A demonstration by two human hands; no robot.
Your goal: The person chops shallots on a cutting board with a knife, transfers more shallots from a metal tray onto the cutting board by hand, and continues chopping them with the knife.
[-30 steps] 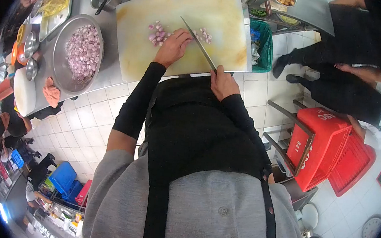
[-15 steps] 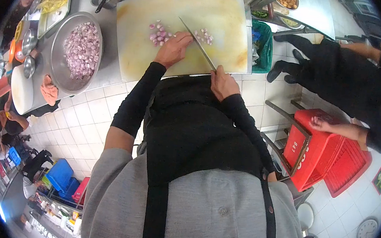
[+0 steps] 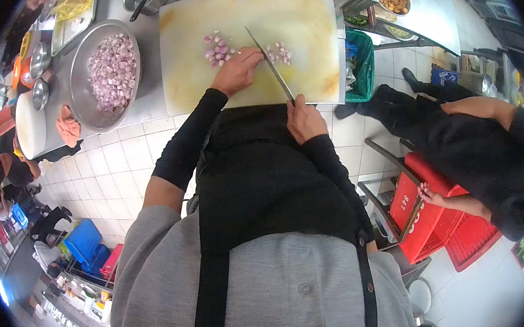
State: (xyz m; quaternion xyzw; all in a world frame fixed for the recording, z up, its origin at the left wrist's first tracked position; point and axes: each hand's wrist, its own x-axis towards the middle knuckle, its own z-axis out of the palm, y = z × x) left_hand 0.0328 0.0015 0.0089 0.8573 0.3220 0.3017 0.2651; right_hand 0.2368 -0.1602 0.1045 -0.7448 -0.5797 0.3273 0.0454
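A knife (image 3: 269,64) lies slantwise over the white cutting board (image 3: 225,11), its tip pointing away from me. My right hand (image 3: 306,119) is wrapped round its handle at the board's near edge. Against the left side of the blade, my left hand (image 3: 237,73) is closed with fingers curled down; whatever is under the fingertips is hidden. Left of that hand sits a small pile of purple shallots (image 3: 217,52). Cut shallot pieces (image 3: 279,53) lie just right of the blade.
A large metal colander (image 3: 79,63) of chopped shallots (image 3: 113,72) stands left of the board, near an orange cloth (image 3: 68,125). Metal bowls line the back. A green bin (image 3: 363,66) is at right; beyond it a person in black (image 3: 463,137) stands by red crates (image 3: 436,203).
The person in black at right has moved closer to my table. My hands and the knife have barely shifted; the right hand sits slightly lower and further left.
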